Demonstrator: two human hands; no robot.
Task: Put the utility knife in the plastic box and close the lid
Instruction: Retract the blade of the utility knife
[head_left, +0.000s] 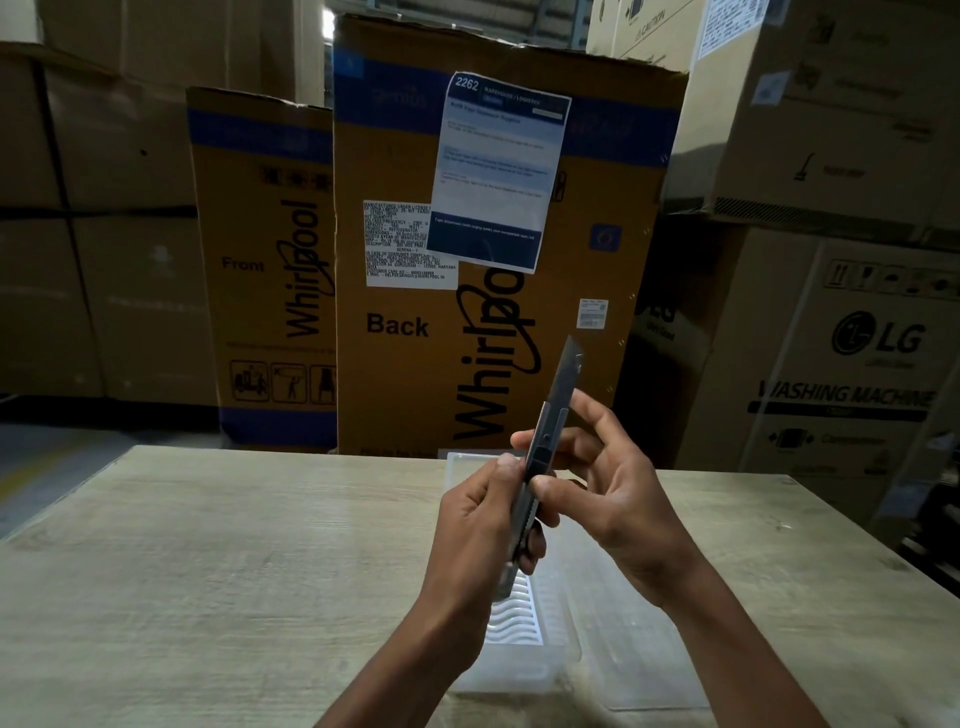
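A grey metal utility knife (558, 395) points up and away from me, its blade extended. My left hand (483, 525) grips the lower handle. My right hand (608, 483) holds the knife at the slider, thumb on the body and fingers behind it. Both hands hover above a clear plastic box (524, 623) lying open on the table, with a wavy ribbed floor. Its clear lid (644, 660) lies flat to the right of the box. My hands hide the far part of the box.
The box rests on a light wood-grain table (208, 571). Behind the table stand tall Whirlpool cartons (405, 322), with LG washing machine cartons (857, 374) at the right and plain brown cartons at the left. A printed sheet (498, 171) is stuck to the middle carton.
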